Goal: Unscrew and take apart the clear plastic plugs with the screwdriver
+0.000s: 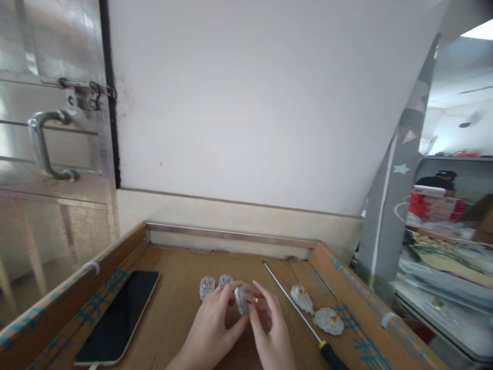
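Note:
Above the cardboard, a clear plastic electrical plug (242, 299) with a brass-coloured pin is held up between my two hands. My left hand (215, 321) is closed on its left side, thumb below and fingers above. From the right, my right hand (267, 324) pinches the plug around its brass part; the exact spot under the fingertips is hidden. Just beyond my left hand lie two similar clear pieces, one plug (207, 287) and another plug (225, 280) partly behind my fingers. To the right rest two more clear pieces (302, 298) (328, 321) with brass inside.
A screwdriver (326, 351) with a black and yellow handle lies right of my hands. On the left is a black-screened phone (119, 316). Raised cardboard sides (354, 288) border the work surface. A metal door (54, 144) stands left; a person (439, 181) is far right.

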A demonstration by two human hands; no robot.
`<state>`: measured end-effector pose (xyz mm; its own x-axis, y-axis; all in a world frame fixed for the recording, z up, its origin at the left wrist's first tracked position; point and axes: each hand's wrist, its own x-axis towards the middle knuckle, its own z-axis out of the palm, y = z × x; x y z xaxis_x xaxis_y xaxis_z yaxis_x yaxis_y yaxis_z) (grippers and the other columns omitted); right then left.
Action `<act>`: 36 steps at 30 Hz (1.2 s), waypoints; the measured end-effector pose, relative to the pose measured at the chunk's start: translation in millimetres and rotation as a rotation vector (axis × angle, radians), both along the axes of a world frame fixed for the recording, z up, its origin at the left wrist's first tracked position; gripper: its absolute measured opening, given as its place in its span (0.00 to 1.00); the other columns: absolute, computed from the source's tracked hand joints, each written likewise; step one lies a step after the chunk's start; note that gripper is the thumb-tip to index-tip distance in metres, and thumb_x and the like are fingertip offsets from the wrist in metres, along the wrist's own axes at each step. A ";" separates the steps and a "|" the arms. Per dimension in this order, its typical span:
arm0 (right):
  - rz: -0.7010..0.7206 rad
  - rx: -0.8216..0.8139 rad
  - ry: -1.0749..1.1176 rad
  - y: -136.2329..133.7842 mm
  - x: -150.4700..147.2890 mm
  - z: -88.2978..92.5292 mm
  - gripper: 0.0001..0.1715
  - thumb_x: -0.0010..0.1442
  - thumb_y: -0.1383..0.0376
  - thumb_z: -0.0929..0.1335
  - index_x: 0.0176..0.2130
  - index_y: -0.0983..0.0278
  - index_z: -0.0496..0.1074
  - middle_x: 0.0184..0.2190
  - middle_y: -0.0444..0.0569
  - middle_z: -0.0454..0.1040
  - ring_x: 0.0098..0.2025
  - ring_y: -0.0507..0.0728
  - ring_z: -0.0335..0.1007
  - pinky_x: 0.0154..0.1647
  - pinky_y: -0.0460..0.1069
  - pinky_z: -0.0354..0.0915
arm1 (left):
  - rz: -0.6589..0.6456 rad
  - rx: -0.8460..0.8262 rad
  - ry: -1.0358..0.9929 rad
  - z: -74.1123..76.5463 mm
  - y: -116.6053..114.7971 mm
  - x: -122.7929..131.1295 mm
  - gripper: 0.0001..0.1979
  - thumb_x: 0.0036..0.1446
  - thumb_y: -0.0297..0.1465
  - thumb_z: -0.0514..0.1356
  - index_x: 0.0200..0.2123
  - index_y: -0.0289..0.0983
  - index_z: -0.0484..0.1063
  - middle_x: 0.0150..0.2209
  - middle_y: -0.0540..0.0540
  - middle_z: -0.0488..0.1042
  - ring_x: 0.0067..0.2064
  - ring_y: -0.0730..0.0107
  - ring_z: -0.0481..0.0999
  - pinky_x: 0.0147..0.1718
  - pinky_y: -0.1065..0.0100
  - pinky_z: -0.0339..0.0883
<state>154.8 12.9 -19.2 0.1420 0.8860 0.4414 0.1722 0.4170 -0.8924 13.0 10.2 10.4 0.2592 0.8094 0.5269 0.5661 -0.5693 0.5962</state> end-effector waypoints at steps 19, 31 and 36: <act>0.249 -0.221 0.361 6.1 3.4 6.5 0.25 0.47 0.52 0.71 0.41 0.64 0.73 0.42 0.55 0.75 0.44 0.62 0.72 0.43 0.53 0.69 | -0.045 0.002 -0.069 -8.8 -0.8 -2.8 0.18 0.59 0.29 0.52 0.52 0.41 0.60 0.46 0.45 0.73 0.45 0.66 0.73 0.45 0.65 0.67; -0.009 -0.023 -0.151 -3.4 0.7 7.4 0.21 0.59 0.53 0.62 0.47 0.63 0.67 0.43 0.51 0.73 0.40 0.55 0.72 0.40 0.45 0.69 | -0.002 0.049 -0.093 -12.8 5.9 -2.2 0.13 0.61 0.28 0.49 0.49 0.40 0.63 0.44 0.44 0.74 0.45 0.64 0.73 0.44 0.62 0.68; -0.087 0.084 -0.263 -3.8 1.5 3.9 0.19 0.60 0.57 0.60 0.48 0.62 0.67 0.45 0.51 0.72 0.44 0.55 0.70 0.45 0.47 0.68 | -0.009 0.068 -0.094 -10.8 4.4 -2.4 0.14 0.61 0.28 0.49 0.49 0.42 0.64 0.44 0.44 0.73 0.46 0.64 0.72 0.45 0.62 0.68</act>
<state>156.3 9.1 -15.3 0.0866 0.8346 0.5440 0.4312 0.4609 -0.7757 10.7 14.6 -0.4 0.2135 0.7687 0.6030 0.5039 -0.6154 0.6061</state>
